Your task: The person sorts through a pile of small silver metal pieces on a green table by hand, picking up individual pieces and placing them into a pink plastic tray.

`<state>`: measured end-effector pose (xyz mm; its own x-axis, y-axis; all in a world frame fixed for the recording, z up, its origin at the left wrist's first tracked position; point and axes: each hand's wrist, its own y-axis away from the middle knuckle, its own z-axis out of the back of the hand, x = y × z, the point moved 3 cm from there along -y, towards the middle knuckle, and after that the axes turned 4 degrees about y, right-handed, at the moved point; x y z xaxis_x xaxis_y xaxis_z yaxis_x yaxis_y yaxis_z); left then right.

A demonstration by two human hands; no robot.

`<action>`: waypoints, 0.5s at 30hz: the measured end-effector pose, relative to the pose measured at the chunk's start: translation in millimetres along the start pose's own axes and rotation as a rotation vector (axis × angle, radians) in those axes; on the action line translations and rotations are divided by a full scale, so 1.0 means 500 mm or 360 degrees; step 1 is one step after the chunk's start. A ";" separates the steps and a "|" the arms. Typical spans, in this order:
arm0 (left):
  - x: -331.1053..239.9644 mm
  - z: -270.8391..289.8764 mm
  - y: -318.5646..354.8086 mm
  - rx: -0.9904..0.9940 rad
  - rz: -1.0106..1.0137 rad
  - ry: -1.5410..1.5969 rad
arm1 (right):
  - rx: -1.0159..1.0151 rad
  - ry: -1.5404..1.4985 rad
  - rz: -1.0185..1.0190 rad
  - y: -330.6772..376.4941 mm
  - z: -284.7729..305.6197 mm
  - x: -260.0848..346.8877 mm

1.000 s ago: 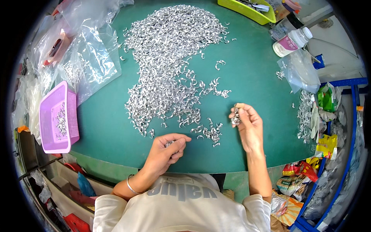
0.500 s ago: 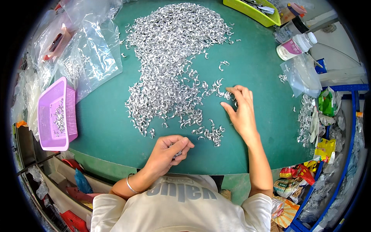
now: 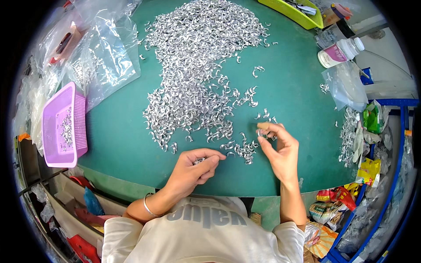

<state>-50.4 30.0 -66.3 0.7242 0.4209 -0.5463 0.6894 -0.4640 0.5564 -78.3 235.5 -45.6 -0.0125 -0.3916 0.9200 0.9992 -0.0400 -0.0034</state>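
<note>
A broad heap of small, curved, hook-like silver metal pieces [image 3: 188, 105] runs down the middle of the table. My left hand [image 3: 189, 173], wearing a bangle at the wrist, is curled near the table's front edge with several of these metal pieces [image 3: 199, 161] showing inside the fist. To its right, my right hand [image 3: 283, 155] pinches a curved metal piece [image 3: 261, 132] between thumb and fingers. A small cluster of loose pieces [image 3: 245, 152] lies between the two hands, and a few more pieces [image 3: 266, 115] sit just beyond my right fingertips.
On the left are a purple plastic basket [image 3: 80, 127] with some metal pieces and clear plastic bags [image 3: 114, 61]. A yellow-green tray [image 3: 291, 14] and a white bottle [image 3: 340, 52] stand at the far right. More metal pieces [image 3: 348, 136] line the green table's [image 3: 307, 109] right edge.
My right hand has drawn back toward me and closed on a metal piece, leaving a few pieces beyond its fingertips. The left hand's index finger and thumb have shifted slightly, showing the pieces inside.
</note>
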 end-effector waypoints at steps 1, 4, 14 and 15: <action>0.000 -0.003 0.000 0.0018 -0.0004 0.0001 | 0.0011 0.0026 0.0021 0.009 -0.004 0.001; -0.006 -0.023 -0.006 -0.0026 -0.0180 -0.0230 | 0.0016 0.0002 -0.0013 0.041 -0.029 0.036; -0.034 -0.054 0.001 0.0146 -0.0849 -0.0851 | -0.0071 0.0020 0.0293 0.085 -0.052 0.088; -0.033 -0.052 0.002 0.0156 -0.0845 -0.0826 | -0.0067 -0.0040 0.0271 0.086 -0.053 0.089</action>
<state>-61.2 43.0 -40.4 0.1754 0.1970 -0.9646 0.9213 -0.3783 0.0903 -37.0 192.2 -15.2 0.1586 -0.3729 0.9142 0.9842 -0.0138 -0.1763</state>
